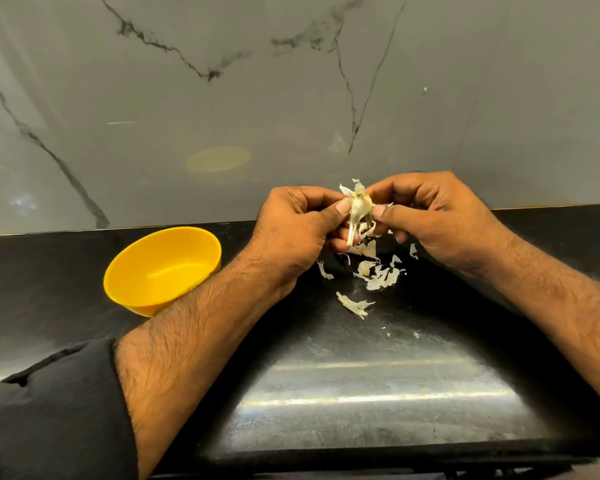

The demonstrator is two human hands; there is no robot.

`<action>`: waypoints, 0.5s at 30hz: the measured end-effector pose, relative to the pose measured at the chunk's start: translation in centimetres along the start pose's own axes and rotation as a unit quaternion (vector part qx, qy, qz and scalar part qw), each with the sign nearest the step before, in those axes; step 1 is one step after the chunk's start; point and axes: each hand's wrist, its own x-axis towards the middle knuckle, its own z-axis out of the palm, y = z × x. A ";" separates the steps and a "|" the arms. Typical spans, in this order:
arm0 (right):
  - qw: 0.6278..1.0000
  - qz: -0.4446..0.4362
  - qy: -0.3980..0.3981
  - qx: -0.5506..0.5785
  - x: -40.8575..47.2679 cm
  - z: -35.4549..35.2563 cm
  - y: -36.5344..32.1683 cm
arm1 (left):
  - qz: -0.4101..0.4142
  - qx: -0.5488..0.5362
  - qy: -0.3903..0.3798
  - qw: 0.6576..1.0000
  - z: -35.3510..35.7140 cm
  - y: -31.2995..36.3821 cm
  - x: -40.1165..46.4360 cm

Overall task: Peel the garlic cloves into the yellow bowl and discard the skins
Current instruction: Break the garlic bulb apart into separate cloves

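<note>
A garlic piece (359, 208) with papery skin hanging off it is held in the air above the counter, between both hands. My left hand (293, 230) pinches it from the left with thumb and fingers. My right hand (440, 220) pinches it from the right. Several loose skins (378, 275) lie on the black counter right under the hands, and one longer skin (354, 304) lies nearer to me. The yellow bowl (132, 271) stands to the left, partly behind my left forearm; what shows of its inside holds no cloves.
The black counter (361, 393) runs to a grey marble wall (222, 98) just behind the hands. Its front edge lies close to me at the bottom. A black sleeve (56, 410) covers my left upper forearm.
</note>
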 end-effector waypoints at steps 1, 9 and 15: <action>1.000 -0.004 0.006 -0.006 0.0 -0.1 0.0 | -0.004 -0.005 -0.003 1.000 -0.1 0.0 0.0; 1.000 -0.022 0.022 -0.004 -0.1 0.3 -0.4 | 0.024 0.028 -0.014 0.999 0.2 0.1 -0.1; 0.999 0.003 0.024 0.023 0.0 0.2 0.1 | 0.025 0.041 -0.022 0.999 0.2 -0.2 -0.3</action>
